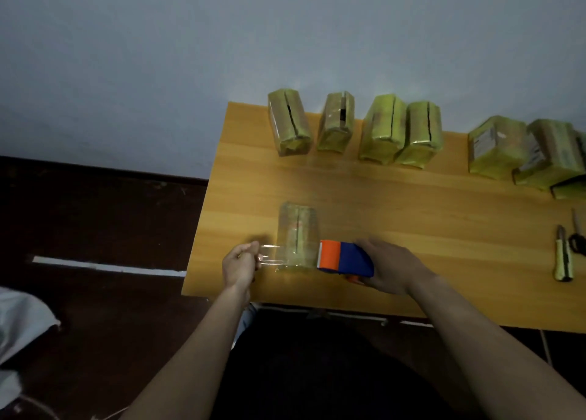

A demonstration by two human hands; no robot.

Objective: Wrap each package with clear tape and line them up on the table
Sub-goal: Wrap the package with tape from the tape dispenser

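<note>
Two bare forearms reach up from the lower edge toward the near side of the wooden bench [412, 204]. The left hand [239, 266] sits at the bench's near left corner, its fingers [250, 250] pinched shut on the free end of a strip of clear tape [269, 256]. The right hand [391, 269] is wrapped around a blue and orange tape dispenser [345, 258], fingers closed on its body. The tape stretches between the two hands, across the near end of a package [298, 234] that lies flat on the bench between them; its surface looks glossy and blurred.

Off to the right, near the bench edge, lie a yellow-handled utility knife [563, 258] and, just beside it, dark scissors [577, 240], only partly in view.

Along the far edge, against the grey wall [190, 55], stand four yellowish packages [355, 126] in a row, the right two touching. Further right, a separate cluster of packages [523, 153] crowds together, running out of view.
</note>
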